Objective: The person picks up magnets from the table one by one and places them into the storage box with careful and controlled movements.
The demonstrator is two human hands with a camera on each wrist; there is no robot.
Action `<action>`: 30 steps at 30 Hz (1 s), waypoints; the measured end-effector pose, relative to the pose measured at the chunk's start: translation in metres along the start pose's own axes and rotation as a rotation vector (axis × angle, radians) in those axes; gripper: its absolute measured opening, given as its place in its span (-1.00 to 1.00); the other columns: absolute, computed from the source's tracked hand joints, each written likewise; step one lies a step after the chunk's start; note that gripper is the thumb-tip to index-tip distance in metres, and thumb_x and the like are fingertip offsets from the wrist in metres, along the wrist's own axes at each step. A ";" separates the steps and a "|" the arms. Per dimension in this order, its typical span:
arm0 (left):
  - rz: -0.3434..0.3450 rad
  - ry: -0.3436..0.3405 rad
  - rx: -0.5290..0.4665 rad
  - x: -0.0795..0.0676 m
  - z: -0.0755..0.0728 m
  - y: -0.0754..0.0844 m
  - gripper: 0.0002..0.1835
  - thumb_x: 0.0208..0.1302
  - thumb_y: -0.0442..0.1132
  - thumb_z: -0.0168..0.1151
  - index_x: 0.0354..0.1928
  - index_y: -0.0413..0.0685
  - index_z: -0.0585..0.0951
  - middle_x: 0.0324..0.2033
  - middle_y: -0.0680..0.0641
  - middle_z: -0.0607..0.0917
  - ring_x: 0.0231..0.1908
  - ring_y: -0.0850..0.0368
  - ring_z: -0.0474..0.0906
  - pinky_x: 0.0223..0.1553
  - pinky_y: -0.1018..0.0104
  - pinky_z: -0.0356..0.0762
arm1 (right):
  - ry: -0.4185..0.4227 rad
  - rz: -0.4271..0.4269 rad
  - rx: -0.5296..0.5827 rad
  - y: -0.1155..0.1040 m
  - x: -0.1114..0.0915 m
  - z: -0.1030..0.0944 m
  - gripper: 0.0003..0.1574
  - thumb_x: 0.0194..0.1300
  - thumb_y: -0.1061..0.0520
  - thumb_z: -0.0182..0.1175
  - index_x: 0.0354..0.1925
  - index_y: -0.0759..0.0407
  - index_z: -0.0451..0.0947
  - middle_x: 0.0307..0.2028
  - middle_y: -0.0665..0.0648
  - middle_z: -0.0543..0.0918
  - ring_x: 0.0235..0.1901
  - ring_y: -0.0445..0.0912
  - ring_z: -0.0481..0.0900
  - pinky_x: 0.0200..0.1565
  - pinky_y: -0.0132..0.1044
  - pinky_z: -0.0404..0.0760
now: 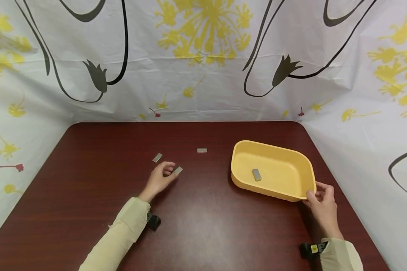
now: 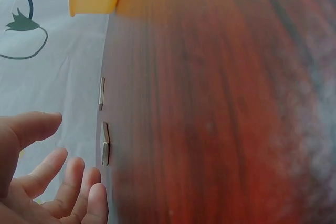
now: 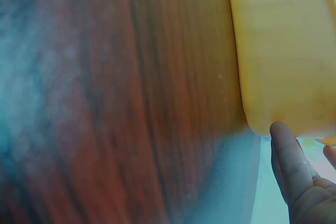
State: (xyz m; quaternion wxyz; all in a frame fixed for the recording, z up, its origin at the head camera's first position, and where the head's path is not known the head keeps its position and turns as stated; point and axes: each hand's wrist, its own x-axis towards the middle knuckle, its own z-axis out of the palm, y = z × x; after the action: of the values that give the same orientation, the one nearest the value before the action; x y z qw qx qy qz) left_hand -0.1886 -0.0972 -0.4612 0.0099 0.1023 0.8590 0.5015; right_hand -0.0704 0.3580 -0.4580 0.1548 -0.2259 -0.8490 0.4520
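My left hand [image 1: 159, 179] is beside a small flat grey metallic block [image 1: 178, 170], thumb and fingers spread apart. In the left wrist view the hand [image 2: 47, 171] has nothing between thumb and fingers. Just beyond it lies another such block [image 1: 157, 157], and a third block [image 1: 201, 150] rests farther back near the middle. My right hand [image 1: 322, 207] holds the near right corner of a yellow plastic tray [image 1: 274, 148], thumb at the rim and fingers along its outside. Inside the tray lies one grey block [image 1: 256, 174].
The dark red-brown wooden table [image 1: 203, 226] reflects light in front. A white curtain [image 1: 196, 101] with yellow flowers and dark stems hangs along the back and both sides. Each wrist wears a small black camera.
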 end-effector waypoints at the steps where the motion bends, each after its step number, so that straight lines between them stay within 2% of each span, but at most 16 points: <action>1: -0.011 -0.003 0.004 0.000 0.000 -0.001 -0.61 0.05 -0.31 0.23 -0.04 -0.28 0.47 -0.22 -0.25 0.55 -0.22 -0.10 0.49 -0.14 0.08 0.41 | -0.002 -0.005 0.000 0.005 0.002 0.001 -0.48 0.19 0.16 -0.07 0.12 0.18 0.12 -0.32 0.16 0.42 -0.54 -0.32 0.50 -0.50 -0.50 0.52; 6: -0.049 -0.024 0.021 0.003 0.000 -0.004 -0.61 0.06 -0.30 0.24 -0.04 -0.25 0.47 -0.21 -0.23 0.55 -0.21 -0.09 0.48 -0.13 0.10 0.41 | 0.007 -0.024 -0.006 0.020 0.008 0.003 -0.50 0.20 0.14 -0.06 0.12 0.11 0.14 -0.34 0.12 0.43 -0.54 -0.33 0.51 -0.51 -0.51 0.52; 15: -0.059 -0.088 0.094 0.007 -0.001 -0.007 -0.62 0.04 -0.24 0.26 -0.06 -0.20 0.51 -0.24 -0.14 0.55 -0.26 0.01 0.45 -0.20 0.14 0.40 | 0.017 -0.018 0.024 0.005 0.002 0.002 -0.52 0.17 0.18 -0.05 0.08 0.19 0.15 -0.37 0.13 0.42 -0.56 -0.29 0.52 -0.53 -0.48 0.53; 22: -0.072 -0.090 0.140 0.010 0.002 -0.008 -0.63 0.01 -0.24 0.29 -0.09 -0.15 0.52 -0.27 -0.09 0.53 -0.30 0.05 0.43 -0.24 0.17 0.38 | 0.018 -0.031 -0.023 0.028 0.013 0.005 -0.49 0.20 0.15 -0.07 0.13 0.10 0.12 -0.31 0.16 0.43 -0.54 -0.31 0.52 -0.48 -0.48 0.53; 24: -0.081 -0.091 0.157 0.010 0.002 -0.008 -0.63 0.01 -0.23 0.29 -0.09 -0.13 0.53 -0.27 -0.07 0.53 -0.31 0.06 0.42 -0.25 0.19 0.37 | 0.009 -0.026 -0.020 0.023 0.011 0.004 -0.48 0.20 0.15 -0.07 0.14 0.14 0.11 -0.30 0.19 0.43 -0.53 -0.30 0.52 -0.48 -0.47 0.54; 30: -0.119 -0.087 0.232 0.013 0.005 -0.007 -0.63 -0.01 -0.17 0.31 -0.10 -0.02 0.55 -0.28 0.01 0.52 -0.30 0.12 0.42 -0.30 0.23 0.33 | -0.020 0.020 -0.004 -0.009 -0.003 -0.001 -0.46 0.19 0.18 -0.09 0.13 0.25 0.08 -0.31 0.19 0.42 -0.54 -0.31 0.50 -0.49 -0.50 0.53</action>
State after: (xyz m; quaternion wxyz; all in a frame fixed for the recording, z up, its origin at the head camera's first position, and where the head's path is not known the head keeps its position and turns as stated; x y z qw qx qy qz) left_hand -0.2019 -0.0944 -0.4687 0.0651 0.0731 0.9147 0.3922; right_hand -0.0699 0.3531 -0.4503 0.1415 -0.2301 -0.8491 0.4539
